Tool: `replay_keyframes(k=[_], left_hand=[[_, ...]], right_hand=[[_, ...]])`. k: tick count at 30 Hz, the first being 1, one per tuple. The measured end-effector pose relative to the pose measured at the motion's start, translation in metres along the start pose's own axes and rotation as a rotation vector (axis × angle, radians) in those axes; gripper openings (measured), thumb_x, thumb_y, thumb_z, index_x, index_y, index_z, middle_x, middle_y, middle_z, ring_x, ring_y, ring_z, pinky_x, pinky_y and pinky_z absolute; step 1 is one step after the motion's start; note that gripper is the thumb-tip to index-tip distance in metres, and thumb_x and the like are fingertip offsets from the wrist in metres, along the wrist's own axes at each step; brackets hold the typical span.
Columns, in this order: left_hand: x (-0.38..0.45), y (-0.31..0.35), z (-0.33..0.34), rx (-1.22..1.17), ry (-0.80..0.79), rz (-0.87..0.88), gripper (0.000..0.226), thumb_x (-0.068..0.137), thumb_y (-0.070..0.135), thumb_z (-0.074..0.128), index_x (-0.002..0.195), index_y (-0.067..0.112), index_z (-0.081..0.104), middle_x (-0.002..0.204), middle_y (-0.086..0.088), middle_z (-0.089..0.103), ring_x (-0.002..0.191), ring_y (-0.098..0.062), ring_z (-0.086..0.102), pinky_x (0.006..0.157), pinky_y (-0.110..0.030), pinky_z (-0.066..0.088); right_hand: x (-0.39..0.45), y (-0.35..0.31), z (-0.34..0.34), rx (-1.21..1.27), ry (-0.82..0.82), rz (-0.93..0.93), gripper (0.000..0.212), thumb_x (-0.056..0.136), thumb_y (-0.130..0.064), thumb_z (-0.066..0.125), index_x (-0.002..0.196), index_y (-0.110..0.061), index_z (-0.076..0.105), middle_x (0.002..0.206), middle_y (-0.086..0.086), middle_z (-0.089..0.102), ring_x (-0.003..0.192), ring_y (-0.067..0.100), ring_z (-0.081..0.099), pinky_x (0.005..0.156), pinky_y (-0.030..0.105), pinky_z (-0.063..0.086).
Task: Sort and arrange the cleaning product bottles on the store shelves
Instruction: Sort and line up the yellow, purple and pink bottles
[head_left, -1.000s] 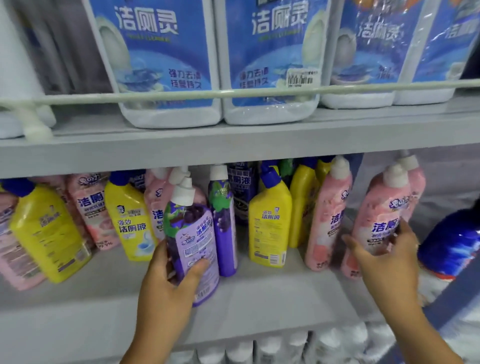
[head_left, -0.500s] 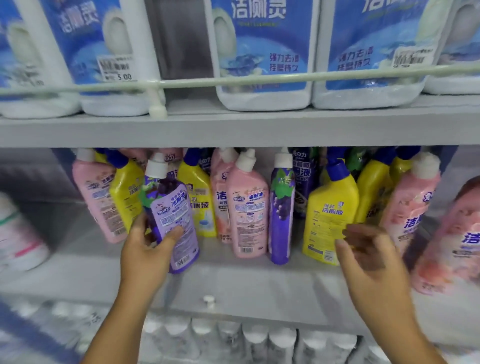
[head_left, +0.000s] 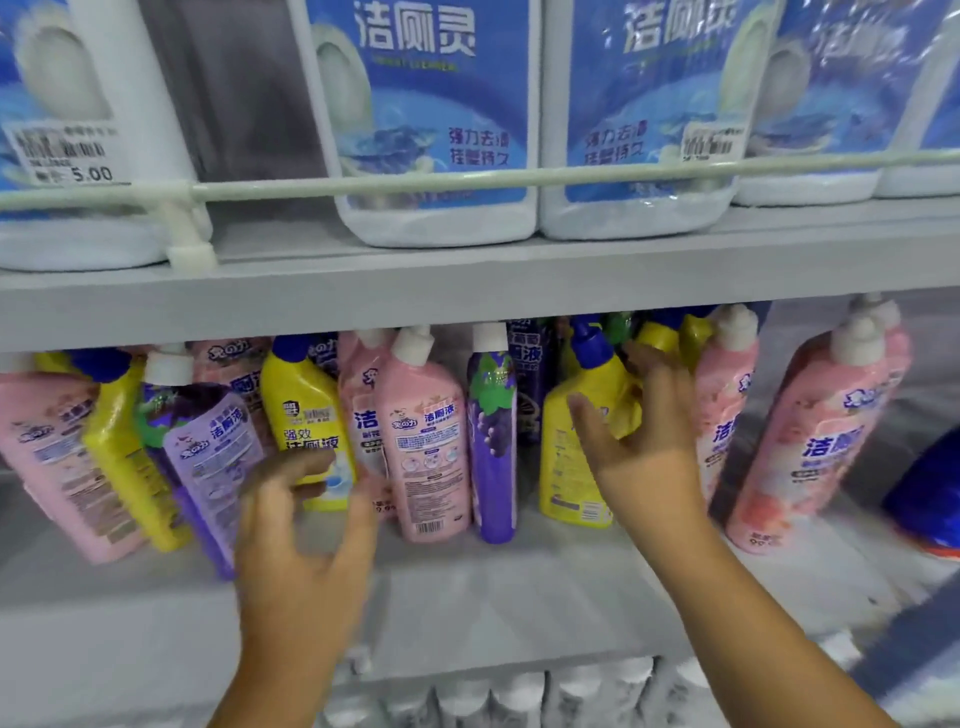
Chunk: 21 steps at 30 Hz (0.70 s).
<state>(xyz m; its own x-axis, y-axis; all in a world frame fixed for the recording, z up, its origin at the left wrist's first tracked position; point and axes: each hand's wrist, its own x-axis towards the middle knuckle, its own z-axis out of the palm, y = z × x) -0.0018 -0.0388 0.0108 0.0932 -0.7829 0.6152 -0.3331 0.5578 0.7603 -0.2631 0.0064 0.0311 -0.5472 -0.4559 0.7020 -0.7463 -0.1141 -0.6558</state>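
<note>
While upright, pink bottle (head_left: 423, 441); contents hidden

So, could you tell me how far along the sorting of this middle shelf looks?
Little looks done: pink, yellow and purple bottles stand mixed. The left hand is open beside the leaning purple grape-label bottle; the right hand reaches, fingers spread, at the yellow blue-capped bottle. Grouping by colour remains.

Yellow bottle (head_left: 582, 447), blue cap (head_left: 589, 340)
</note>
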Motion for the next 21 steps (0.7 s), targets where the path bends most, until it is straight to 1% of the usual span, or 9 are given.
replay_keyframes(k=[2, 4, 6, 8, 10, 12, 15, 18, 21], left_hand=[[-0.004, 0.030, 0.032, -0.085, -0.213, 0.031, 0.041, 0.085, 0.039, 0.073, 0.123, 0.037, 0.055, 0.123, 0.016, 0.057, 0.111, -0.010, 0.063, 0.096, -0.035, 0.053], [0.001, 0.052, 0.061, -0.056, -0.218, 0.086, 0.053, 0.085, 0.043, 0.071, 0.133, 0.031, 0.051, 0.132, 0.009, 0.058, 0.120, -0.014, 0.061, 0.099, -0.037, 0.053], [0.009, 0.071, 0.084, 0.077, -0.198, 0.171, 0.069, 0.085, 0.052, 0.064, 0.145, 0.023, 0.045, 0.143, -0.001, 0.054, 0.130, -0.023, 0.055, 0.100, -0.039, 0.053], [0.020, 0.088, 0.102, 0.234, -0.248, 0.165, 0.083, 0.086, 0.055, 0.063, 0.154, 0.018, 0.034, 0.154, -0.007, 0.044, 0.140, -0.026, 0.045, 0.099, -0.041, 0.050], [0.031, 0.097, 0.119, 0.387, -0.313, 0.083, 0.090, 0.088, 0.052, 0.068, 0.158, 0.016, 0.023, 0.159, -0.009, 0.036, 0.142, -0.029, 0.040, 0.097, -0.044, 0.048], [0.037, 0.097, 0.130, 0.461, -0.356, 0.026, 0.092, 0.091, 0.046, 0.069, 0.160, 0.016, 0.016, 0.154, -0.012, 0.041, 0.134, -0.033, 0.048, 0.090, -0.044, 0.049], [0.030, 0.087, 0.138, 0.393, -0.372, 0.018, 0.077, 0.090, 0.036, 0.070, 0.154, 0.021, 0.030, 0.137, -0.012, 0.057, 0.118, -0.037, 0.060, 0.079, -0.043, 0.049], [0.021, 0.071, 0.136, 0.142, -0.373, -0.047, 0.047, 0.088, 0.035, 0.074, 0.128, 0.023, 0.053, 0.115, -0.001, 0.067, 0.102, -0.031, 0.064, 0.070, -0.029, 0.039], [0.013, 0.050, 0.131, -0.038, -0.392, -0.157, 0.039, 0.088, 0.033, 0.076, 0.119, 0.023, 0.056, 0.105, 0.009, 0.067, 0.098, -0.020, 0.066, 0.072, -0.025, 0.041]], right_hand=[[0.013, 0.002, 0.006, 0.005, -0.128, 0.124, 0.065, 0.087, -0.024, 0.079, 0.143, -0.006, 0.050, 0.136, 0.012, 0.056, 0.125, 0.025, 0.053, 0.092, -0.001, 0.033], [0.019, 0.003, 0.009, 0.009, -0.217, 0.217, 0.065, 0.087, -0.026, 0.080, 0.143, -0.011, 0.050, 0.130, 0.007, 0.062, 0.108, 0.018, 0.058, 0.074, -0.004, 0.036], [0.021, 0.002, 0.006, 0.005, -0.254, 0.276, 0.059, 0.087, -0.028, 0.080, 0.138, -0.016, 0.053, 0.112, 0.001, 0.068, 0.089, 0.015, 0.059, 0.064, -0.001, 0.039], [0.020, 0.001, 0.000, 0.019, -0.275, 0.257, 0.045, 0.088, -0.028, 0.079, 0.126, -0.024, 0.056, 0.095, -0.007, 0.067, 0.083, 0.014, 0.060, 0.062, 0.005, 0.040], [0.020, 0.002, -0.005, 0.040, -0.310, 0.215, 0.039, 0.089, -0.028, 0.078, 0.121, -0.029, 0.057, 0.096, -0.008, 0.068, 0.088, 0.016, 0.063, 0.066, 0.018, 0.042], [0.020, 0.001, -0.009, 0.042, -0.344, 0.212, 0.042, 0.090, -0.027, 0.077, 0.127, -0.028, 0.057, 0.102, -0.006, 0.068, 0.092, 0.016, 0.062, 0.071, 0.025, 0.041], [0.019, 0.005, -0.017, 0.085, -0.382, 0.250, 0.046, 0.091, -0.025, 0.076, 0.132, -0.029, 0.056, 0.096, -0.017, 0.065, 0.091, 0.013, 0.060, 0.070, 0.020, 0.044], [0.019, 0.010, -0.027, 0.132, -0.417, 0.272, 0.045, 0.090, -0.026, 0.077, 0.129, -0.034, 0.056, 0.093, -0.026, 0.060, 0.083, -0.003, 0.058, 0.067, 0.002, 0.041], [0.012, 0.015, -0.029, 0.148, -0.410, 0.294, 0.040, 0.087, -0.030, 0.080, 0.117, -0.038, 0.055, 0.093, -0.021, 0.062, 0.084, -0.005, 0.058, 0.068, 0.009, 0.042]])
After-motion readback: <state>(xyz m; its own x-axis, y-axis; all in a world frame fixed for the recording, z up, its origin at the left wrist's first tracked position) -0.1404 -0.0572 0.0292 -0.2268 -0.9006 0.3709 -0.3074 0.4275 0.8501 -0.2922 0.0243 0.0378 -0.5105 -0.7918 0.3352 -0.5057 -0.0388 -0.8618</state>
